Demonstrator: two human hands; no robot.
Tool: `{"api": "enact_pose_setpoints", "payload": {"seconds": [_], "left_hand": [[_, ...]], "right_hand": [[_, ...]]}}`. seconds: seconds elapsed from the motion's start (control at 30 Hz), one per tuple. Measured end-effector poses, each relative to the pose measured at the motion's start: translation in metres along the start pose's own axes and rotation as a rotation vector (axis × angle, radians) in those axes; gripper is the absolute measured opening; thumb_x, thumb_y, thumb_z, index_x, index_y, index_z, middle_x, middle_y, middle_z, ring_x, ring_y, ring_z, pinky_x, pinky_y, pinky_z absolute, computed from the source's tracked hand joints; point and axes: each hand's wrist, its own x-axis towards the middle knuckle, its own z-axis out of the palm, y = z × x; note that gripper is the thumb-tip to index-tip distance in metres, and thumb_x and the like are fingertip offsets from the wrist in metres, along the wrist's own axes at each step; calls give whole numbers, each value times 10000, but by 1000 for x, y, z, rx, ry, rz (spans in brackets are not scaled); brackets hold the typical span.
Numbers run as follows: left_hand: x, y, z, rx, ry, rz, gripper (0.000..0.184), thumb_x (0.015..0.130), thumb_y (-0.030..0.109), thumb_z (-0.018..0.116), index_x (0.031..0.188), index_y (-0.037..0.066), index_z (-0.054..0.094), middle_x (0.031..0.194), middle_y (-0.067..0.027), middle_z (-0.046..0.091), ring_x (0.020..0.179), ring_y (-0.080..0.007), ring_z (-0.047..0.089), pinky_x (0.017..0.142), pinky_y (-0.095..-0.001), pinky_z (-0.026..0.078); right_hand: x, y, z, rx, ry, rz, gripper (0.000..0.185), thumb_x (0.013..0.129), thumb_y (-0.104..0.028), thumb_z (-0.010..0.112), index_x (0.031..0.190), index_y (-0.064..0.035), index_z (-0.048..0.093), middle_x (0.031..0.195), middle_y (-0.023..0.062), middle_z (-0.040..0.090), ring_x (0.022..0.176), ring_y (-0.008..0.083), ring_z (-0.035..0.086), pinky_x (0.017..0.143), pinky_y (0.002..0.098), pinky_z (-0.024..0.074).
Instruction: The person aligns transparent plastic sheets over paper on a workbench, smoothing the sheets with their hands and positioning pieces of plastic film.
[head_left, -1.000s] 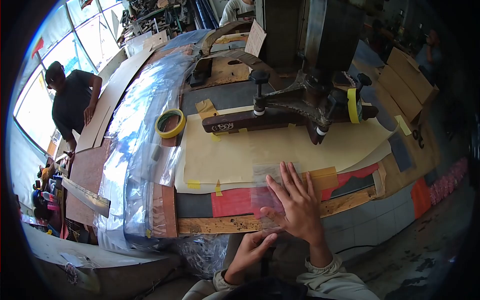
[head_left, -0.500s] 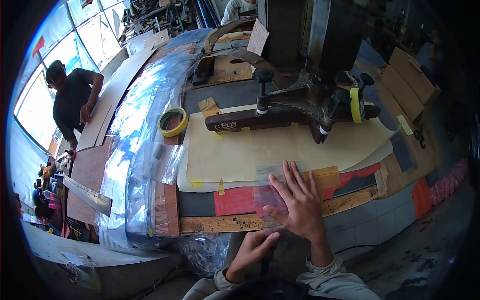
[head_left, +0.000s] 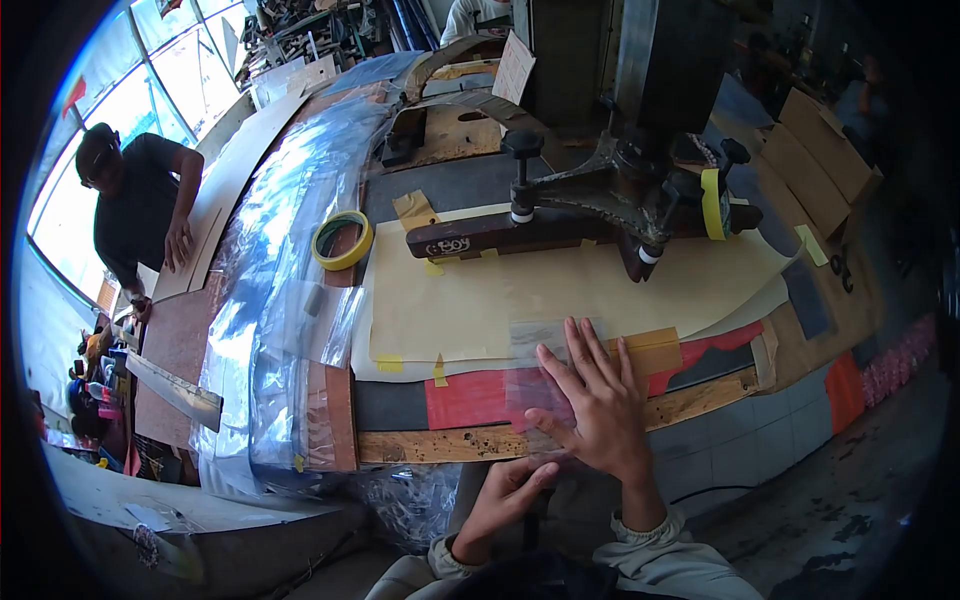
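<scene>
My right hand [head_left: 600,405] lies spread and flat on a small clear plastic piece [head_left: 540,350] at the front edge of the work surface. The plastic overlaps a cream paper sheet [head_left: 470,310] and a red strip [head_left: 465,398]. Just below, my left hand [head_left: 507,505] is closed, thumb against the curled fingers, at the plastic's lower end, which it appears to pinch. Beside my right fingers is a brown tape strip [head_left: 648,350]. A dark clamp bar [head_left: 485,238] marked with white writing rests across the paper.
A black press foot [head_left: 590,190] stands over the bar. One yellow tape roll [head_left: 342,240] lies left of the paper; another [head_left: 712,205] hangs on the right. Clear plastic film [head_left: 270,290] covers the left side. A person [head_left: 140,210] works at far left; cardboard [head_left: 820,155] stands right.
The person at the far left has shifted a little, head lower and arm moved. My hands stay nearly where they were; the view has moved slightly.
</scene>
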Motion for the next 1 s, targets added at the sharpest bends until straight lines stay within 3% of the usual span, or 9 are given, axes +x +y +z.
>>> {"api": "enact_pose_setpoints", "payload": {"seconds": [0.07, 0.17, 0.67, 1.0], "left_hand": [[0, 1, -1, 5, -2, -15, 275, 949, 126, 554, 1144, -56, 621, 963, -47, 673, 864, -57, 570, 760, -212, 459], [-1, 2, 3, -30, 16, -12, 279, 955, 188, 561, 1133, -13, 641, 775, 43, 591, 726, -15, 462, 629, -186, 404], [0, 6, 3, 7, 14, 3, 277, 955, 162, 554, 1139, -31, 628, 787, 17, 613, 759, -26, 493, 680, -198, 432], [2, 0, 3, -27, 8, 95, 270, 953, 141, 551, 1134, -47, 624, 926, -42, 676, 853, -57, 557, 758, -216, 456]], "right_hand": [[0, 0, 0, -1, -1, -2, 703, 846, -652, 453, 1293, -118, 553, 1451, 180, 364, 1370, 315, 309, 1077, 586, 215], [0, 0, -1, -1, -7, -1, 704, 845, -652, 454, 1294, -118, 552, 1454, 180, 359, 1373, 313, 303, 1078, 586, 212], [-1, 1, 0, 6, -30, 11, 728, 838, -674, 437, 1331, -144, 519, 1464, 181, 342, 1373, 330, 298, 1094, 563, 183], [-1, 1, 0, 6, -28, 11, 725, 842, -669, 436, 1335, -144, 514, 1464, 182, 344, 1373, 330, 299, 1095, 564, 178]]}}
